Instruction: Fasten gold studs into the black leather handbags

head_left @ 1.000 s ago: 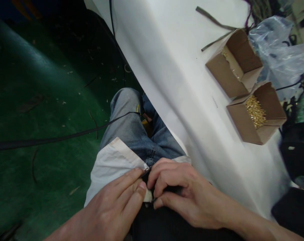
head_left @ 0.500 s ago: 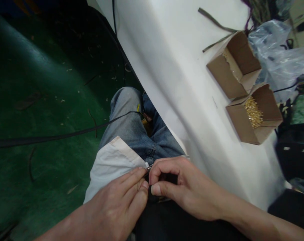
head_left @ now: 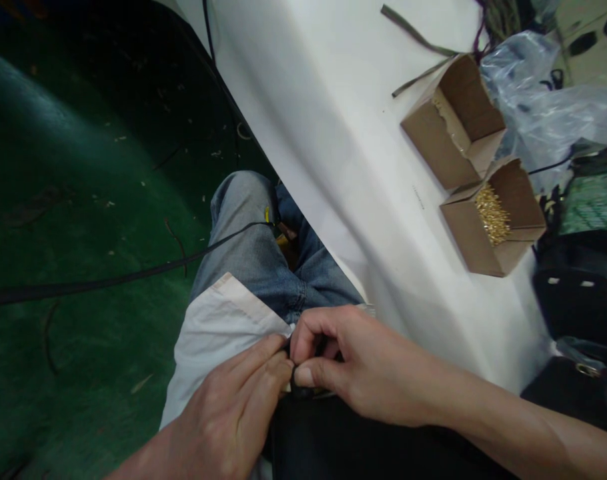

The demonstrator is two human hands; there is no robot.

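Over my lap, my left hand [head_left: 238, 393] and my right hand [head_left: 353, 363] meet, fingertips almost touching. A small dark piece [head_left: 301, 387] shows between them, mostly hidden by the fingers. My left hand is closed, its thumb and fingers pressed together at this piece. Thumb and bent forefinger of my right hand form a pinch at the same spot; what lies in it is too small to make out. Below the hands spreads a large black item [head_left: 343, 440], its kind unclear. A white cloth [head_left: 218, 340] lies beside them over the jeans [head_left: 248, 260].
To the right stands a white-covered table [head_left: 328, 120] with two cardboard boxes, an upper box [head_left: 433, 143] and a lower box [head_left: 466, 237] holding many small gold-coloured pieces [head_left: 493, 217]. Behind lies a clear plastic bag [head_left: 543, 100]. A long black strap [head_left: 133, 272] stretches across on the left.
My right hand's thumb and forefinger have come closer to my left fingertips and the dark piece. The view has shifted slightly, so the table and boxes appear further left.
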